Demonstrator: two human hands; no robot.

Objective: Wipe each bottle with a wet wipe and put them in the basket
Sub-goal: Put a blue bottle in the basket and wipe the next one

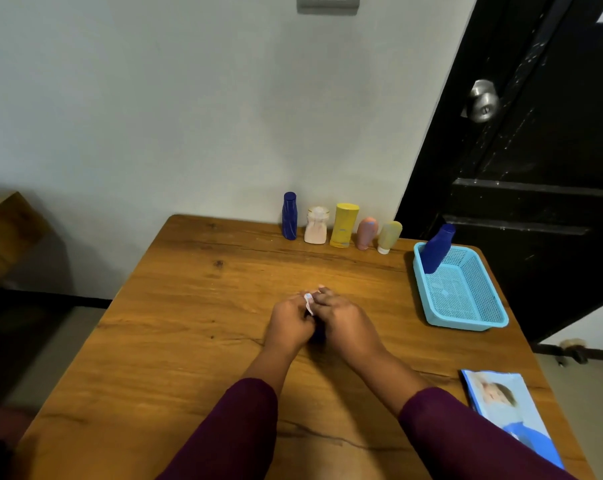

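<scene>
At mid-table the left hand (289,323) and right hand (343,322) curled closed round a mostly hidden dark blue bottle (317,336), wet wipe (308,303) between them — best turned fully, cap to base, before the basket (462,325).

A pale wall (154,116) rises behind the wooden worktop (189,341), with a switch plate (327,3) high up. On the right stands a black door (535,168) (scuffed, with a round metal knob (483,102)). A wooden crate (6,233) sits left; the floor (597,410) is grey.
</scene>
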